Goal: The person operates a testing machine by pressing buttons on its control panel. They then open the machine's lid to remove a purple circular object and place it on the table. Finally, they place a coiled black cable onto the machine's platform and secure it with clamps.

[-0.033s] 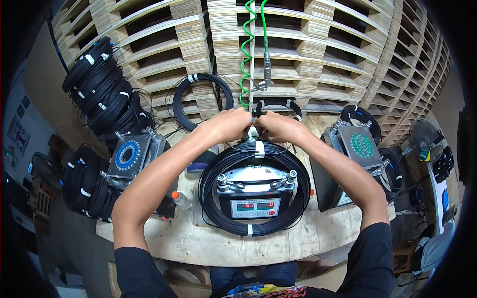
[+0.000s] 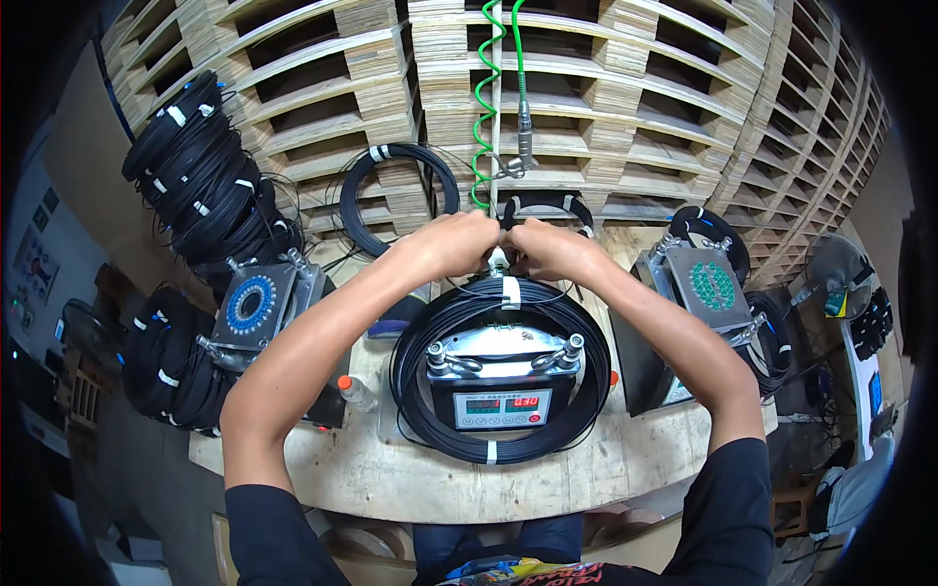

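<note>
My left hand (image 2: 459,244) and my right hand (image 2: 552,249) meet at the back of the middle test box, both with fingers curled closed. What they pinch is mostly hidden by the fingers; a small white piece (image 2: 498,260) shows just below them. Nearer me, a coil of thin black cable (image 2: 430,430) bound with white tape rings the test box (image 2: 503,408). That box has a lit red display, a metal top and two upright clamp posts.
Test boxes with a blue ring of sockets (image 2: 251,305) and green sockets (image 2: 712,286) flank the middle one. Stacked black cable coils (image 2: 200,186) rise at left. A small red-capped bottle (image 2: 358,394) stands on the wooden table (image 2: 440,493). A green coiled air hose (image 2: 486,98) hangs before the pallets.
The digits on the test box's display are different. My hands have barely shifted, and the bit of blue between them no longer shows.
</note>
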The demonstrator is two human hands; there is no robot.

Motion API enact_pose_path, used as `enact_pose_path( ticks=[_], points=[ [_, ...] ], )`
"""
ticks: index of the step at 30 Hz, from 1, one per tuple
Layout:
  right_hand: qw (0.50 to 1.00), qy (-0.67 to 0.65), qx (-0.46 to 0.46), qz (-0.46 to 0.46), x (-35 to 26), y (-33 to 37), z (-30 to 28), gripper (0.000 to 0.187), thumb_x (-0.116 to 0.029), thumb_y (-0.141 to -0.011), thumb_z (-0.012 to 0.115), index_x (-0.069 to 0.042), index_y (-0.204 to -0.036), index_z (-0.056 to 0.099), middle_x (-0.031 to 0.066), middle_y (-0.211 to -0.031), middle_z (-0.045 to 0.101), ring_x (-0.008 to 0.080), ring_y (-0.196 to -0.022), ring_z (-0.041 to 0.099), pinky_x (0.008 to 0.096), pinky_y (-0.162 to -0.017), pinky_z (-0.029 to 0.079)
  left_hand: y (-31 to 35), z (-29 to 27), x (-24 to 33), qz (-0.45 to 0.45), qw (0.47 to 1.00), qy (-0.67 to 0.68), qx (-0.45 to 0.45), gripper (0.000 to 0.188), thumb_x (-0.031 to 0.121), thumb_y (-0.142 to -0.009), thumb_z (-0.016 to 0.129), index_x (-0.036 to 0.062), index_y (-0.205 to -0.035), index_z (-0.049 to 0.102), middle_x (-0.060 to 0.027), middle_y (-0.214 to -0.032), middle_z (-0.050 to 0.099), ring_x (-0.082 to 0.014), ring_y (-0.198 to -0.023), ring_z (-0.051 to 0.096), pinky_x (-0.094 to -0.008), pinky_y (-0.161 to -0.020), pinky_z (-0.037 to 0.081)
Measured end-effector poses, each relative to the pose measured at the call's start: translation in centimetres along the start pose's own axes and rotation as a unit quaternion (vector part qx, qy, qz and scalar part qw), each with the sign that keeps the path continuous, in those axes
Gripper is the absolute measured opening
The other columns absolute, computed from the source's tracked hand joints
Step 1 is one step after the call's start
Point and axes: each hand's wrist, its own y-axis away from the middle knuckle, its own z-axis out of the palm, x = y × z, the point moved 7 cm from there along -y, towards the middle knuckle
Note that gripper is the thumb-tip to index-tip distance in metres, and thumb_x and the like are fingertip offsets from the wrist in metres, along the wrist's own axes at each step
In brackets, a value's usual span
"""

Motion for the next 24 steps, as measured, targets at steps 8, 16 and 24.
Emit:
enact_pose_path(
  ticks=[8, 16, 24],
  points=[
    [0.989, -0.101, 0.070, -0.078, 1.3, 0.4, 0.0, 0.027, -0.007, -0.074, 0.079, 0.006, -0.096, 0.070, 0.0246, -0.086, 0.071, 0.0364, -0.081, 0.071, 0.0419, -0.070, 0.055, -3.4, 1.5, 0.9, 0.023, 0.997, -0.066, -0.045, 0.017, -0.003, -0.072, 0.068, -0.0020, -0.088, 0.074, -0.0246, -0.087, 0.071, -0.0396, -0.088, 0.071, -0.0467, -0.075, 0.057],
    [0.993, -0.086, 0.057, -0.055, 1.2, 0.4, -0.3, 0.022, -0.002, -0.074, 0.077, 0.008, -0.093, 0.070, 0.0241, -0.083, 0.071, 0.0344, -0.079, 0.072, 0.0414, -0.068, 0.054, -2.6, 1.5, 0.9, 0.018, 0.999, -0.031, -0.019, 0.018, 0.005, -0.069, 0.075, -0.0026, -0.085, 0.072, -0.0229, -0.086, 0.071, -0.0401, -0.084, 0.070, -0.0471, -0.073, 0.056],
    [0.996, -0.065, 0.047, -0.035, 0.0, -0.2, -0.3, 0.021, -0.005, -0.075, 0.080, 0.004, -0.093, 0.072, 0.0194, -0.080, 0.072, 0.0289, -0.076, 0.071, 0.0374, -0.068, 0.054, 0.1, 1.9, -4.3, -0.082, 0.893, 0.408, -0.170, 0.057, 0.052, -0.099, 0.059, 0.0021, -0.123, 0.069, -0.0064, -0.096, 0.076, -0.0143, -0.083, 0.072, -0.0273, -0.073, 0.056]
  ],
)
